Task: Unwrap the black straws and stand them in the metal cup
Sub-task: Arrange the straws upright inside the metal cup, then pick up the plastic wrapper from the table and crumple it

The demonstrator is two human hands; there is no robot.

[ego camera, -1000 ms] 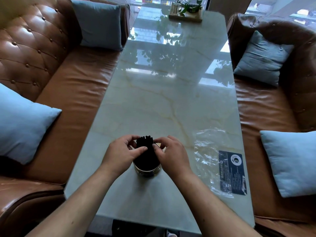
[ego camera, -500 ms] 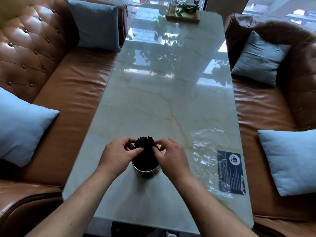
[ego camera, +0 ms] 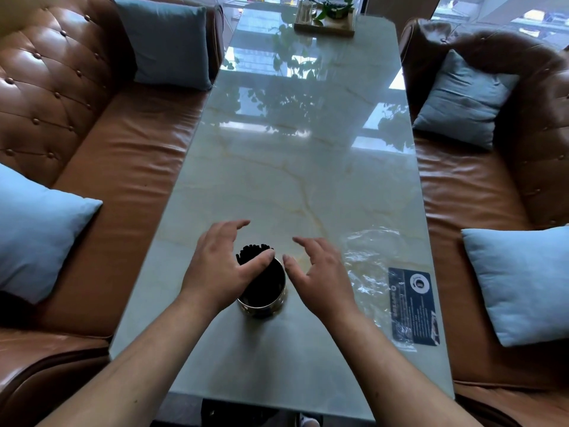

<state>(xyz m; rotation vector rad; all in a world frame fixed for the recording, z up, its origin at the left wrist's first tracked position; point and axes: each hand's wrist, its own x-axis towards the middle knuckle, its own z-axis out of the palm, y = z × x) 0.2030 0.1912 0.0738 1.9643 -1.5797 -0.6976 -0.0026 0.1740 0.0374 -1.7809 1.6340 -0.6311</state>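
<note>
A round metal cup [ego camera: 264, 308] stands on the marble table [ego camera: 295, 167] near its front edge. A bundle of black straws [ego camera: 250, 252] stands in it, leaning to the left. My left hand [ego camera: 220, 266] is spread open just left of the cup, its thumb resting against the straw bundle. My right hand [ego camera: 318, 272] hovers open to the right of the cup, fingers apart, touching nothing. The empty clear plastic wrapper [ego camera: 374, 272] with a dark label [ego camera: 414, 306] lies flat on the table to the right.
Brown leather sofas [ego camera: 101, 167] run along both sides of the table, with blue cushions [ego camera: 37, 229] on them. A wooden tray with a plant [ego camera: 324, 21] sits at the table's far end.
Both hands were pinched around the straw bundle; now they have let go and spread apart, the right hand moving away to the right. The straws now lean left in the cup.
</note>
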